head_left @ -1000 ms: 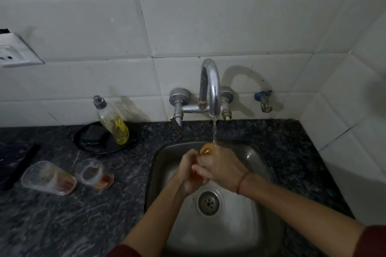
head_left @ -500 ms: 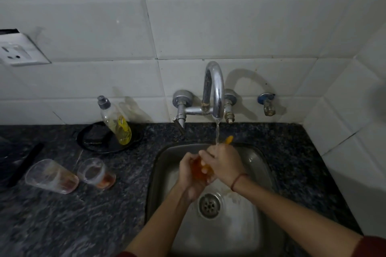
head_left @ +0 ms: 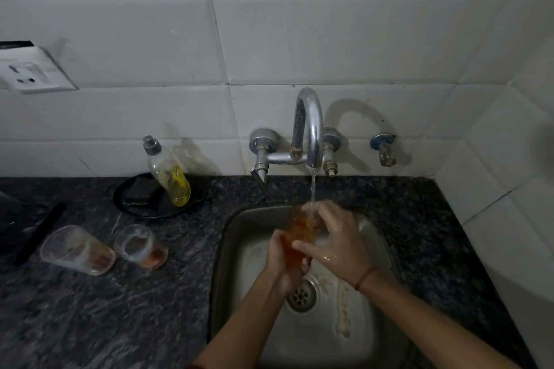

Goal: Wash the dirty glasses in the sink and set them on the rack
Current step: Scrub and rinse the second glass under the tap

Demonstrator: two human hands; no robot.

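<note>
Over the steel sink (head_left: 227, 252), both hands hold an orange-tinted glass (head_left: 298, 232) under water running from the tap (head_left: 308, 126). My left hand (head_left: 283, 260) grips its lower part from the left. My right hand (head_left: 335, 244) wraps its upper side, fingers near the rim. Two dirty glasses with reddish residue lie on their sides on the counter to the left: a larger one (head_left: 76, 250) and a smaller one (head_left: 141, 247). No rack is in view.
A dish soap bottle (head_left: 169, 172) stands on a black plate (head_left: 132, 208) holding a dark scrubber, behind the lying glasses. A dark utensil (head_left: 40, 232) lies at far left. A wall socket (head_left: 30, 73) is upper left. A white tiled wall closes the right side.
The glass has come up into view between the hands, turned more upright under the water stream. My right hand has shifted from covering it to gripping its side.
</note>
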